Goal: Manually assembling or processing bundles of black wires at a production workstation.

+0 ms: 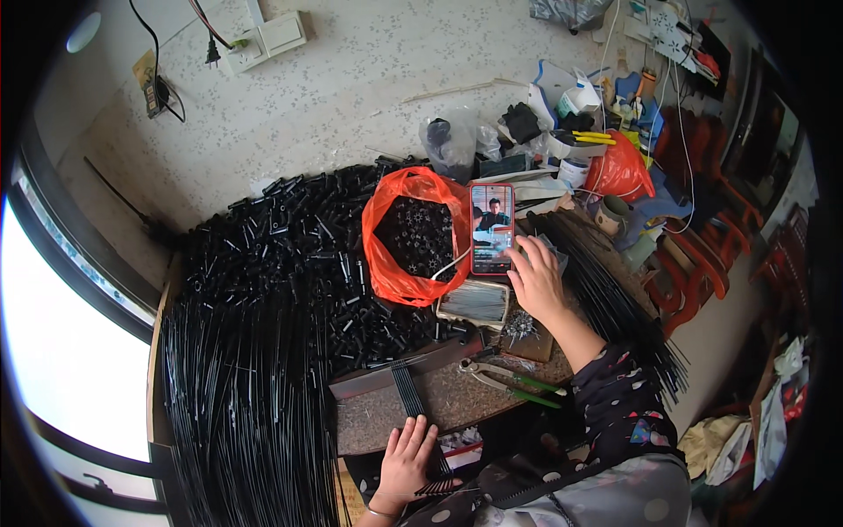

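Note:
My right hand [537,279] reaches to a phone [492,255] in a red case, its fingers spread and a fingertip at the lower part of the lit screen. The phone stands against an orange plastic bag [378,255] holding small black star-shaped parts [417,237]. My left hand [407,461] lies with its fingers stretched over a row of thin black rods [406,389] at the table's front edge. More rod ends show below that hand. Pliers [505,379] with green handles rest on the brown tabletop [378,428]. A shallow box [474,303] of thin metal pins sits below the phone.
Black tubular parts [272,228] are heaped at the back left. Long black rods [246,404] hang over the left front edge, and another bundle [615,294] lies at the right. A dark strip [399,371] stands along the heap. Behind are a red bag [622,167] and assorted containers.

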Motion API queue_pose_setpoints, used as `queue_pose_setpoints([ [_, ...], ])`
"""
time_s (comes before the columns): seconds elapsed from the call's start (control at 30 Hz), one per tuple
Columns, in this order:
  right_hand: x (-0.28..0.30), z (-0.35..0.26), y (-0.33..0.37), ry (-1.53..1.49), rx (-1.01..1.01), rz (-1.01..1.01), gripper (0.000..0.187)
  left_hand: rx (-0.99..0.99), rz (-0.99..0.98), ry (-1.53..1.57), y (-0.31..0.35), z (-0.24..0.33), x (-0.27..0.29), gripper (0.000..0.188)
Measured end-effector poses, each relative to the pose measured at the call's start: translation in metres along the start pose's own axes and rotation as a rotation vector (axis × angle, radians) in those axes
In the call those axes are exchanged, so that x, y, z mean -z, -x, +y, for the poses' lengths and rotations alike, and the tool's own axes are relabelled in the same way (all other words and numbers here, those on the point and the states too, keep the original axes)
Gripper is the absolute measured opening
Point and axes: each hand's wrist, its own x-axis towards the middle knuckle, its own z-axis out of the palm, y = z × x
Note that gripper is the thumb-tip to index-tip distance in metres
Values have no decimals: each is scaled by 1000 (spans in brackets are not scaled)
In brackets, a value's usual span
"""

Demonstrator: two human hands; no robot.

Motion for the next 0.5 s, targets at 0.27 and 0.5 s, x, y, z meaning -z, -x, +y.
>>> queue_pose_setpoints([
  [0.27, -4, 0, -1, 15, 6, 16, 41, -2, -3, -9, -1, 0, 0, 98],
  [0.5, -7, -1, -4, 10, 15, 36, 41, 5, 0, -5, 2, -1, -1, 99],
])
